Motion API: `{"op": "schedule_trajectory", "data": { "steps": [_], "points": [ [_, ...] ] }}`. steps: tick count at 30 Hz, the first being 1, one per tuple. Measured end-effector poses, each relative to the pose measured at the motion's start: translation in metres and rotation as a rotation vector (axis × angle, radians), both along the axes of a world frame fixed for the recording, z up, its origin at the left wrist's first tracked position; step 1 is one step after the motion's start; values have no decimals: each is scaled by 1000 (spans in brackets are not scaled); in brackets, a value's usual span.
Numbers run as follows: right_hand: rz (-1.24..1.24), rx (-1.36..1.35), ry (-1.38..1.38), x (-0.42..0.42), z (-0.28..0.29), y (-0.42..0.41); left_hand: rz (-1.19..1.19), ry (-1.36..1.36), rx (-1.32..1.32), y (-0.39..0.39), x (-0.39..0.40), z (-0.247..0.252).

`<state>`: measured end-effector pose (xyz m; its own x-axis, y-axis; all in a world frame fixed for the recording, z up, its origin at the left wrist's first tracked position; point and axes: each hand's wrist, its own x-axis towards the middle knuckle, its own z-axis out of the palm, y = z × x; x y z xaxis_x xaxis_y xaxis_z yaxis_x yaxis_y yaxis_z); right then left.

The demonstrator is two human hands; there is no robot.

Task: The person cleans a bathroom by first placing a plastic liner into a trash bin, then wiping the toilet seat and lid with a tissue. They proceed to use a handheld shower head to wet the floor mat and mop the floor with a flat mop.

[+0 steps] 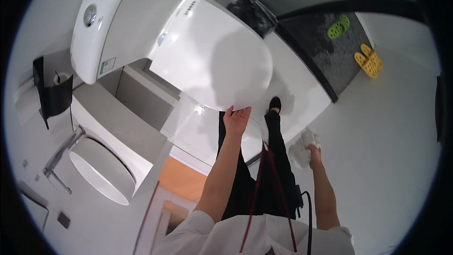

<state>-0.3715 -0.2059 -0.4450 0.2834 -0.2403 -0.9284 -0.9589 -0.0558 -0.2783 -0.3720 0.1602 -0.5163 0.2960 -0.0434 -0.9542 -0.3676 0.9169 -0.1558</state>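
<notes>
My left hand point(236, 122) is palm up at the front edge of a white toilet lid point(198, 56), fingers against the rim. The thumb touches the edge too. Shadows fall across the lid's smooth top, and what lies beneath it is hidden. Off to the right, apart from the toilet, my right hand point(314, 155) grips a crumpled white cloth point(301, 152). The toilet tank point(131, 24) with its round chrome flush button point(90, 15) stands behind the lid.
A black-lined waste bin point(252, 12) stands beside the toilet. At left are a round basin point(101, 171), a chrome faucet point(63, 152) and a black toilet-paper holder point(56, 95). Green slippers point(338, 27) and yellow slippers point(368, 61) lie on dark floor past a black sill point(308, 63).
</notes>
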Motion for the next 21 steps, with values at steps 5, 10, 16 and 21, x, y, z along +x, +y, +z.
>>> {"op": "schedule_trajectory", "data": {
  "steps": [5,10,16,21],
  "points": [
    [71,45,-122,31,-13,66,-135,-140,328,14,-13,95],
    [323,182,-654,119,-43,158,-278,-462,641,144,-39,194],
    [854,-300,-561,137,-73,291,-191,-525,713,280,24,251],
    [600,530,-403,-20,-122,343,-371,-491,960,339,53,250]
  ]
}}
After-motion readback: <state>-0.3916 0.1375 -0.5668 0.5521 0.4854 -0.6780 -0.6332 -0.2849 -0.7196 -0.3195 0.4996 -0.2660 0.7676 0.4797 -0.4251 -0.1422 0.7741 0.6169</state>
